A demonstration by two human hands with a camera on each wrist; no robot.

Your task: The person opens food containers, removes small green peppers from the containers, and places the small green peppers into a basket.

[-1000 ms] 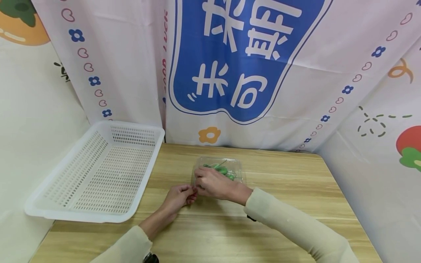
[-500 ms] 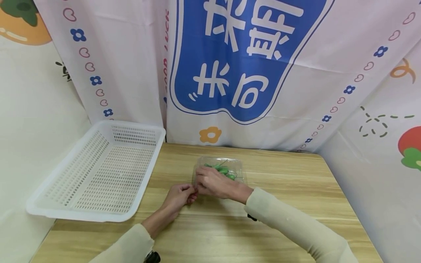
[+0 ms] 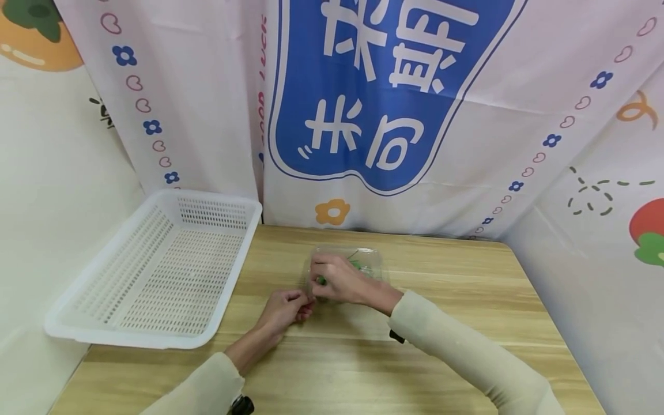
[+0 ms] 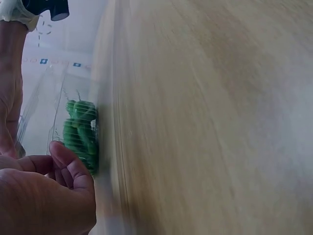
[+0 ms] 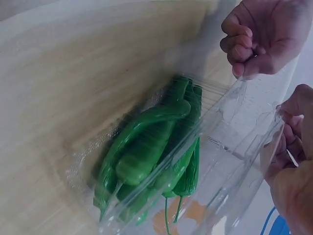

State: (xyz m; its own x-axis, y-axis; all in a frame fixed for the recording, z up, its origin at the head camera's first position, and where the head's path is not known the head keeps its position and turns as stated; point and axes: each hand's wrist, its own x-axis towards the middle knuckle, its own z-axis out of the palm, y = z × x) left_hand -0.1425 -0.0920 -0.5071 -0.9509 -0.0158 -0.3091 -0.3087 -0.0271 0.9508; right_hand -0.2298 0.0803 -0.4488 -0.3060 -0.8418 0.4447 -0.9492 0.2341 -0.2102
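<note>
A clear plastic clamshell box [image 3: 374,257] sits on the wooden table, holding several long green peppers [image 5: 146,147] with thin stems. My left hand [image 3: 286,309] is at its near left corner, where thumb and fingertips pinch the plastic edge in the right wrist view. Farther along, my right hand [image 5: 293,152] grips the edge of the box's clear lid [image 5: 247,139], which stands tilted away from the peppers. From the head view, the right hand covers most of the peppers. The left wrist view catches the green peppers [image 4: 80,129] through the clear side wall, beyond my left fingertips.
A large white perforated plastic basket [image 3: 181,276] stands at the left of the table [image 3: 441,357]. Printed cloth [image 3: 223,115] hangs behind the table's back edge, and pale walls close in both sides.
My right hand has risen a little and moved slightly back, now covering more of the peppers in the head view. The left hand stays nearly still at the box corner.
</note>
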